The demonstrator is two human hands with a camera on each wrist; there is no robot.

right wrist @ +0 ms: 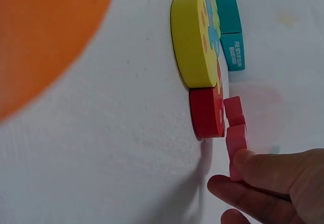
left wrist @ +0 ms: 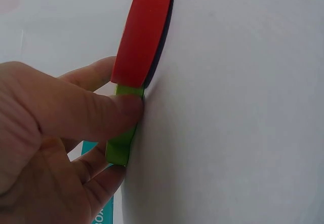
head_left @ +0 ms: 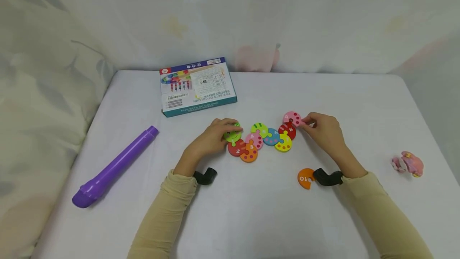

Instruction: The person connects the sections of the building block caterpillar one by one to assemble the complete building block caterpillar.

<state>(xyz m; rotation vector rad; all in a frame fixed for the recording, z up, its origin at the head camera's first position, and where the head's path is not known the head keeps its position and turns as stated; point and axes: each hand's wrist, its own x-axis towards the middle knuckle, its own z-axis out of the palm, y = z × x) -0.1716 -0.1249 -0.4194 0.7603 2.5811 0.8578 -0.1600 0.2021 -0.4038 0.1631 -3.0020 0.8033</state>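
A chain of colourful round puzzle pieces zigzags across the table. At its left end my left hand (head_left: 213, 138) holds the green caterpillar-head piece (head_left: 231, 136) between thumb and fingers, joined to the red piece marked 2 (head_left: 235, 148). My right hand (head_left: 326, 132) pinches a pink puzzle piece (right wrist: 236, 142) by its edge. That piece is raised slightly off the table at the chain's right end, by the red piece marked 8 (head_left: 289, 132); the yellow piece (right wrist: 192, 41) adjoins the red one. Below the right wrist lies a separate orange piece marked 10 (head_left: 304, 178).
A flat toy box (head_left: 199, 87) lies at the back of the table. On the left is a purple microphone-shaped tube (head_left: 116, 167). A small pink figurine (head_left: 409, 164) rests at the far right. Black wrist cameras (head_left: 206, 176) hang under both wrists.
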